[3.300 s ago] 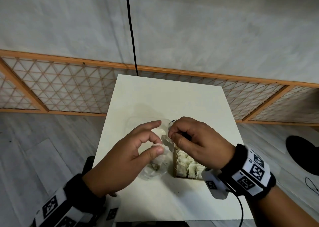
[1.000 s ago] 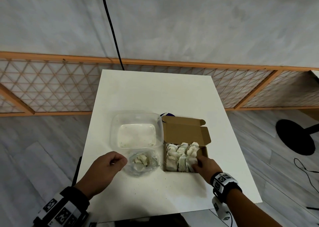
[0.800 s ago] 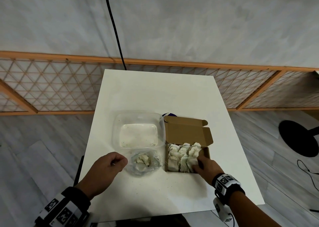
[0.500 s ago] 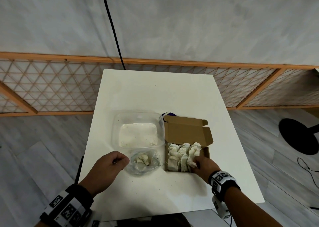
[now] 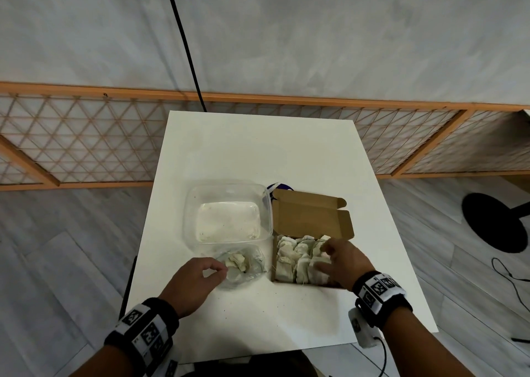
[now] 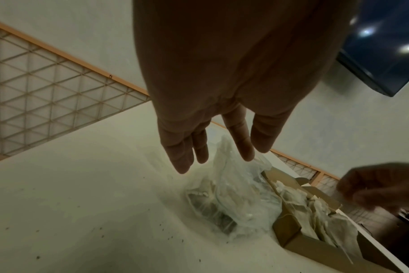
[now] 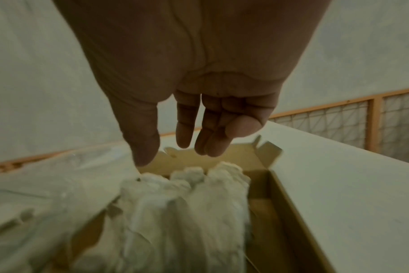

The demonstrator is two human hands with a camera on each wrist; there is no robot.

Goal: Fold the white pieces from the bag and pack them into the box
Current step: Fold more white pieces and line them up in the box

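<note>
Right hand (image 5: pixel 342 263) over packed box (image 5: pixel 312 221), left hand (image 5: pixel 192 283) seemingly touching bag (image 5: pixel 243 264), on white table (image 5: pixel 258 152).

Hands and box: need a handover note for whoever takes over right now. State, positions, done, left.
Left hand: empty, fingers relaxed, at the near-left edge of the clear bag; whether it touches the bag cannot be told.
Right hand: empty, fingers loose, over the right side of the cardboard box.
The box sits open on the white table, right of the bag.
Done: folded white pieces nearly fill the box.
Left: a few unfolded pieces remain in the bag; fold and pack them.
The clear tub behind the bag holds only crumbs.
</note>
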